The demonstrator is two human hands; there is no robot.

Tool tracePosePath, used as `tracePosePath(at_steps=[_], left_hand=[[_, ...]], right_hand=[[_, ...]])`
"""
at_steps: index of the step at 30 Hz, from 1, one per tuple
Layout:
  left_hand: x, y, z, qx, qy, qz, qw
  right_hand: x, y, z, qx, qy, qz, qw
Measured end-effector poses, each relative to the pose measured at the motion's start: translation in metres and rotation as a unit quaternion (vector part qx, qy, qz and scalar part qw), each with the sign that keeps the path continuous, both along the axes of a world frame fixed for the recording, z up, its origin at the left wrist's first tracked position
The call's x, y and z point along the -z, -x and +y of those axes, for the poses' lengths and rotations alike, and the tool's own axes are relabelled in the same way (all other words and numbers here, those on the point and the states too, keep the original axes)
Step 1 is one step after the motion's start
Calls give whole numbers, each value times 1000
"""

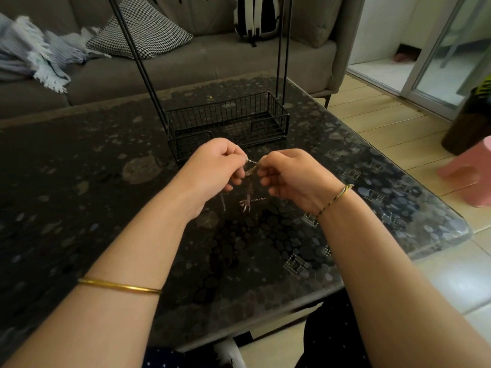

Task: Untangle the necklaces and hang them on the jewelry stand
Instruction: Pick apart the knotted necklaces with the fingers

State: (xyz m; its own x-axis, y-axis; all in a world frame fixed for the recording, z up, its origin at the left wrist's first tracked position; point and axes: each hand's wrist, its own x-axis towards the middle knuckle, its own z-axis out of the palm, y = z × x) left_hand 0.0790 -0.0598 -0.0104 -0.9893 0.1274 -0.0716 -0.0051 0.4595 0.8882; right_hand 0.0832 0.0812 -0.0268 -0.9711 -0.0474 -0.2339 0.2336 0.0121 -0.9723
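Observation:
Thin tangled necklaces [249, 197] hang between my two hands above the dark patterned table [79, 181]. My left hand [216, 166] pinches the chains at the top, fingers curled. My right hand [291, 176] pinches the same bunch from the right, a finger's width away. A short chain end and a small clasp dangle just above the tabletop. The black wire jewelry stand [228, 123] stands just behind my hands, with a basket base and tall rods rising out of view; its top is hidden.
A grey sofa [186, 62] with a checked cushion [143, 30], a blanket [39, 54] and a backpack [256, 17] lies behind the table. A pink stool [467, 173] and a dark pot [470, 123] stand on the floor at right. The table's right edge is close to my right arm.

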Motion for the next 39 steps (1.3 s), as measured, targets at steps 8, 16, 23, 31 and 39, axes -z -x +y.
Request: tracePosePath(at_steps=[8,16,23,31,39], left_hand=[[4,-3,3,22,56,10,998],[8,-4,4,53,105,30,993],[10,-1,5,38,118,42,991],[10,0,-1,5,76,52,996],[10,2,0,19,107,58,992]], right_hand=[[0,1,3,14,0,19,1000],[5,0,2,-15,-104,66,992],[7,1,0,-34,-143,101,984],[7,3,0,-62,-172,91,979],[7,4,-2,-26,-136,92,986]])
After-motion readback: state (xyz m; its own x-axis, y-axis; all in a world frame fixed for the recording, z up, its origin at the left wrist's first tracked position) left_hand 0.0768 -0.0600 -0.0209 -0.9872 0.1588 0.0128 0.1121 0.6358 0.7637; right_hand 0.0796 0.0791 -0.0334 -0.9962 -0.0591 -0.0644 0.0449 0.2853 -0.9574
